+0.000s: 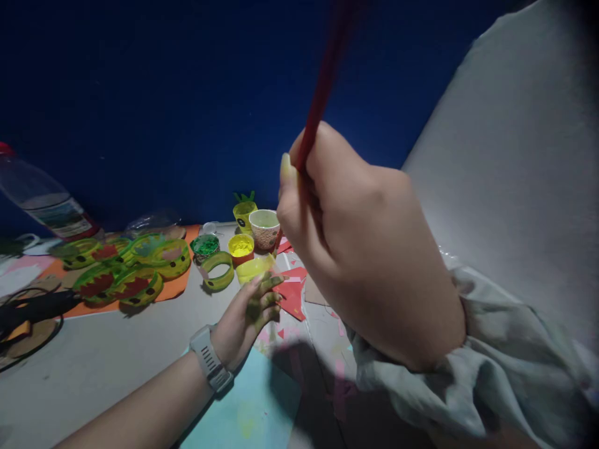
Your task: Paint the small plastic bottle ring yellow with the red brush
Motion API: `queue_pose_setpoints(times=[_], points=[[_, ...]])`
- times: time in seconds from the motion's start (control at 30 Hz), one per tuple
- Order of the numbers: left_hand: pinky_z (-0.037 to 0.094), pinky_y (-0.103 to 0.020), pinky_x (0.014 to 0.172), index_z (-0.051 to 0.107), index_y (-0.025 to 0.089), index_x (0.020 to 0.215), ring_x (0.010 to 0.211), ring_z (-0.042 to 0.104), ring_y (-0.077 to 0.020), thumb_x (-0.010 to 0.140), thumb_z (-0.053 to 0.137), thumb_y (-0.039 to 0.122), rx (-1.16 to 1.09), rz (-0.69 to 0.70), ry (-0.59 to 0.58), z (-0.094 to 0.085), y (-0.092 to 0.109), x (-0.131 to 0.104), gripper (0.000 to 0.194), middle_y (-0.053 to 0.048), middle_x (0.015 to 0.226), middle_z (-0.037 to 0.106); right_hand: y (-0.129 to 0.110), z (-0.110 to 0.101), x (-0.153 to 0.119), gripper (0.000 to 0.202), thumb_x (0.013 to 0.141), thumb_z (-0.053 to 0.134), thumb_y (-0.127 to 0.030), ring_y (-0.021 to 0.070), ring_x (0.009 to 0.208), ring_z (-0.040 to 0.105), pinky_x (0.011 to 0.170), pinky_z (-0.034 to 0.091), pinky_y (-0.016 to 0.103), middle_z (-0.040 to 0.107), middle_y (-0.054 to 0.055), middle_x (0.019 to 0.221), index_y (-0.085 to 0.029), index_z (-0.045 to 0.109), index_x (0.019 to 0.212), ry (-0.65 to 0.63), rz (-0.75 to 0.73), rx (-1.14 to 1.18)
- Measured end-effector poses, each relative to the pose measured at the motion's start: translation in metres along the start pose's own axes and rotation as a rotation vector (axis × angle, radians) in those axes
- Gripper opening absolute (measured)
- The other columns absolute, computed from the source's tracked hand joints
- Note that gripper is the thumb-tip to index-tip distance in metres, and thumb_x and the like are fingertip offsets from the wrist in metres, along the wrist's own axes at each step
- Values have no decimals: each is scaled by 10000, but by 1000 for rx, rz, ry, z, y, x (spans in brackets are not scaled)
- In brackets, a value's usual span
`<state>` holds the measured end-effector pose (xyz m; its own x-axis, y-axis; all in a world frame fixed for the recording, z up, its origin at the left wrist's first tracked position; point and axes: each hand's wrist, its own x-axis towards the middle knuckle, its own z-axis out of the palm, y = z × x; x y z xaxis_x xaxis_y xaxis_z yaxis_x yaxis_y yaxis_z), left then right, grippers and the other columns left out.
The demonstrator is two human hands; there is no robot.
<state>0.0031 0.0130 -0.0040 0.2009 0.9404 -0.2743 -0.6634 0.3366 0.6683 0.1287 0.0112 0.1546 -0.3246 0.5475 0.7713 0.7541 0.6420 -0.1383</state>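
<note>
Head view: the right hand (355,212) is up close, fingers pinched round a red stick-like handle (322,87), probably a brush, though its tip is out of sight. The left hand (262,305) is partly open, fingers a bit curled and smeared with paint, right at a yellow ring (255,268); can't tell if it's gripping it or just touching. That ring sits toward the far edge of the tabletop (140,355), with a yellow paint cup (241,247) just behind it, a green paint cup (204,246) near that and a green-yellow ring (218,272) beside it.

What worries me is how crammed it is. One careless nudge from the left hand and the yellow cup could tip over the red paper (293,293). Those painty fingers could also smudge the ring or print on the light blue sheet (248,405) at the near edge.
</note>
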Motion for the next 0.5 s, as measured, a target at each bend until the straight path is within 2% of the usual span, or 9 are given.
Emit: queue_pose_setpoints(times=[0.1,0.23,0.33,0.5], points=[[488,-213,598,685,173,918,675,607,-107,782,636,330,-10,-16,22,0,2,-2,213,-41,886,711,-1,-1,0,132,898,393,-198,84,470,405,467,299,241,483,-40,621,-162,520,893,24,40,-5],[506,-212,611,696,173,890,691,627,-111,793,624,338,-32,-1,11,-3,2,-3,204,-40,904,725,-5,-1,2,115,904,384,-219,92,503,504,497,367,238,579,-43,684,-174,489,891,5,56,138],[519,-214,636,698,172,808,694,637,-113,765,656,334,-64,14,-10,-4,0,-2,172,-34,886,730,-4,-1,3,91,903,394,-239,105,487,488,484,347,255,541,-52,624,-196,467,869,-39,66,143],[518,-207,609,681,181,733,656,638,-113,722,691,283,-119,32,0,-1,1,-1,103,-22,816,729,0,-2,2,76,880,409,-229,105,486,433,498,314,257,503,-26,645,-208,480,867,9,56,-3]])
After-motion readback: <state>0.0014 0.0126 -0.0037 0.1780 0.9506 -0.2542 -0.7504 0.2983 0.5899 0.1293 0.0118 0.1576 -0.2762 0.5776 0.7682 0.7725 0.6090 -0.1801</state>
